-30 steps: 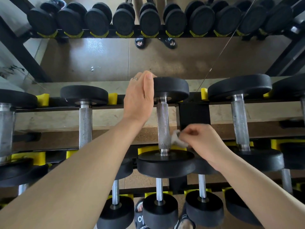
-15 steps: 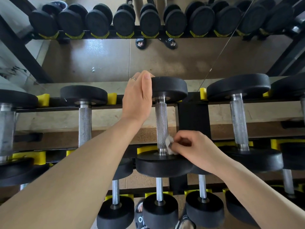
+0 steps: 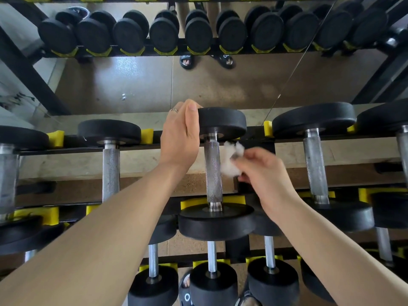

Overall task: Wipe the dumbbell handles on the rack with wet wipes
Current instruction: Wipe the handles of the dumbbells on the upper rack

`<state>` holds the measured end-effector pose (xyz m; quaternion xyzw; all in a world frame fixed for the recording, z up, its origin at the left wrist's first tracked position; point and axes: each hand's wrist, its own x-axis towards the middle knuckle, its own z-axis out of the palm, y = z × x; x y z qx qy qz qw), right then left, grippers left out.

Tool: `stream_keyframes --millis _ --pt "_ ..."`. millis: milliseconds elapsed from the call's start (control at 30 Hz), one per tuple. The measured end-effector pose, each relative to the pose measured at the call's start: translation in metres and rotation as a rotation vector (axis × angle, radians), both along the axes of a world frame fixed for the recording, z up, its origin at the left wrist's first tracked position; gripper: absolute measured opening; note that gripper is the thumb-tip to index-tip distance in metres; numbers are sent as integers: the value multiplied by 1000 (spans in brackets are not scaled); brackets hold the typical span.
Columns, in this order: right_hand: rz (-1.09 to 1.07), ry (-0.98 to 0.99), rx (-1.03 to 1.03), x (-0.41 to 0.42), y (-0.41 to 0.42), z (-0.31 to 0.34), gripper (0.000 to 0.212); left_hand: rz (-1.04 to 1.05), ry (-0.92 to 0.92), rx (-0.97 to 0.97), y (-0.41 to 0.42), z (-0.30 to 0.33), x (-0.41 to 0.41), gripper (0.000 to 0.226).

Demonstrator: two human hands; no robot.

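A black dumbbell lies on the top shelf of the rack, its knurled steel handle running away from me. My left hand grips the left side of its far head. My right hand pinches a crumpled white wet wipe just right of the handle's upper half; whether the wipe touches the steel I cannot tell. The near head sits below the handle.
Neighbouring dumbbells lie left and right on the same shelf with yellow cradles. Smaller dumbbells fill the lower shelf. A mirror behind reflects the rack. My sandalled feet show at the bottom.
My right hand has moved the wipe from the near end of the handle up towards its far half and slightly off to the right. My left hand has stayed on the far head.
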<state>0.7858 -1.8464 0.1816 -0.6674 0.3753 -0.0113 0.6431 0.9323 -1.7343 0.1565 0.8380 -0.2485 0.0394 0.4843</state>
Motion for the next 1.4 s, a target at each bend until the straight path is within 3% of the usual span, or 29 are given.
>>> stream_keyframes --millis 67,233,400,433,533,600,733,900,1067,1233,1400 --pt "-140 -10 -156 16 1 -9 16 -7 -3 -1 0 0 0 36" --pt "-83 -59 -202 34 26 -21 9 5 46 17 0 0 -1 34" --pt "162 60 -250 9 9 -17 8 18 67 23 -1 1 -1 34" --pt "169 83 -224 6 4 -16 7 18 68 24 -1 1 0 34" --pt "-110 38 -48 20 -6 -12 15 13 37 6 -1 -1 -1 33" --pt "-217 -1 -43 37 -1 -11 21 5 16 -1 -1 -1 -1 33" --pt "-320 -29 121 51 23 -9 6 17 19 -3 -1 0 0 32" --pt "-382 -10 272 52 32 -9 18 24 21 -1 -2 -1 -1 32" --pt "-411 123 526 62 27 -23 15 41 70 12 -3 0 -2 34" --pt "-237 277 166 62 26 -40 16 47 63 7 -2 2 -3 36" --pt "-357 60 -39 36 5 -4 7 7 31 59 1 9 -5 40"
